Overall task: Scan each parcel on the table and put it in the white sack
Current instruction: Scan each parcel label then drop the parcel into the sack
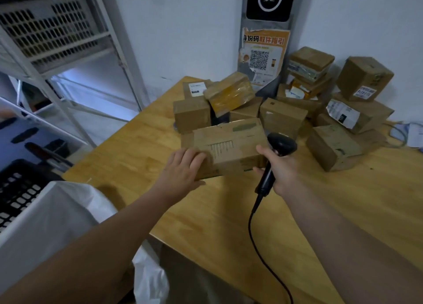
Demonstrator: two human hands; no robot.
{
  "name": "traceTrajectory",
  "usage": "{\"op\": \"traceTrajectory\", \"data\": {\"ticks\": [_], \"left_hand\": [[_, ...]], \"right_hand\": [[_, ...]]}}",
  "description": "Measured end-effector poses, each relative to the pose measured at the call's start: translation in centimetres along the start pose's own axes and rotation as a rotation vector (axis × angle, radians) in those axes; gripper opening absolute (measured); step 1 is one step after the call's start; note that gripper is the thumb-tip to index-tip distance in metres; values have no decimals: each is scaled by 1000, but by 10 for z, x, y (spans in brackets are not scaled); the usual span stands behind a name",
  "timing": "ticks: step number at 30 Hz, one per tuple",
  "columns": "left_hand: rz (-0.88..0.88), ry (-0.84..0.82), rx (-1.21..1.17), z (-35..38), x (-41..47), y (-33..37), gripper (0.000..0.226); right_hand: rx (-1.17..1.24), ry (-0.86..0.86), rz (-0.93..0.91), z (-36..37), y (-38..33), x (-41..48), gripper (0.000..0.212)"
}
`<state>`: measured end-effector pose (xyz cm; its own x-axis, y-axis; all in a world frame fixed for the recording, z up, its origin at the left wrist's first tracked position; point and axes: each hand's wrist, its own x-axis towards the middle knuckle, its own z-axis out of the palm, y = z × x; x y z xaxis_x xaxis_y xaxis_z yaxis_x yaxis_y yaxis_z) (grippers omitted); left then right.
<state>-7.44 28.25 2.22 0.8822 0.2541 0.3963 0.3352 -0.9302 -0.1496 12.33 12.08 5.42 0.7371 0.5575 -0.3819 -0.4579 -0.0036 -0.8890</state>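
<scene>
parcel [229, 150]: flat cardboard box, mid-table [229, 223], likely light, stiff, tape-slick; left end pinched by left hand [183, 168], fingers flat on top, thumb at near edge; right hand [282, 170] wrapped round scanner [280, 144]; best gripped across short ends.

The worktop [229, 223] is honey-yellow wood with streaky grain. Brown cardboard parcels [283, 118] crowd its far corner, and the taped parcel [229, 93] shows yellow. The front parcel [229, 148] bears a pale striped patch and green marks. The scanner [280, 144] is black, the sack [57, 212] white, the poster [263, 43] orange.
</scene>
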Motion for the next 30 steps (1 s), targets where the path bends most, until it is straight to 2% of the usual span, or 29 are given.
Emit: {"op": "traceTrajectory", "data": {"ticks": [2,4,6,8,10,14,16,18,19,21,23,27,30], "left_hand": [[-282,-106,-336,-11,-4,-1,78],[-785,-166,-864,-32,1,-3,75],[-1232,-317,-1425,-51,9,-7,73],[-1349,-421,-1735,-65,16,-9,72],[-1325,-464,-1834,-70,19,-8,76],[-1208,-459,-1894,-69,21,-4,46],[-1149,-391,-1896,-59,19,-2,54],[-1085,-245,-1851,-50,18,2,65],[-1025,-189,-1838,-51,19,7,68],[-875,-185,-1805,-50,21,16,81],[-790,-206,-1728,-50,21,25,88],[-685,-193,-1637,-41,15,40,72],[-692,-205,-1580,-38,13,41,58]], "right_hand": [[-167,-7,-189,6,14,-9,50],[-409,15,-368,11,23,-21,53],[-504,-10,-452,20,29,-37,53],[-492,-100,-489,30,38,-53,56],[-528,-220,-557,37,44,-68,54],[-581,-340,-695,32,44,-79,57],[-536,-336,-606,29,38,-81,54],[-400,-331,-525,31,31,-80,40],[-325,-307,-492,32,29,-77,44],[-153,-254,-379,37,26,-74,69],[-74,-220,-312,40,24,-72,72],[-58,-200,-248,44,25,-68,45],[-123,-144,-195,38,31,-61,40]]}}
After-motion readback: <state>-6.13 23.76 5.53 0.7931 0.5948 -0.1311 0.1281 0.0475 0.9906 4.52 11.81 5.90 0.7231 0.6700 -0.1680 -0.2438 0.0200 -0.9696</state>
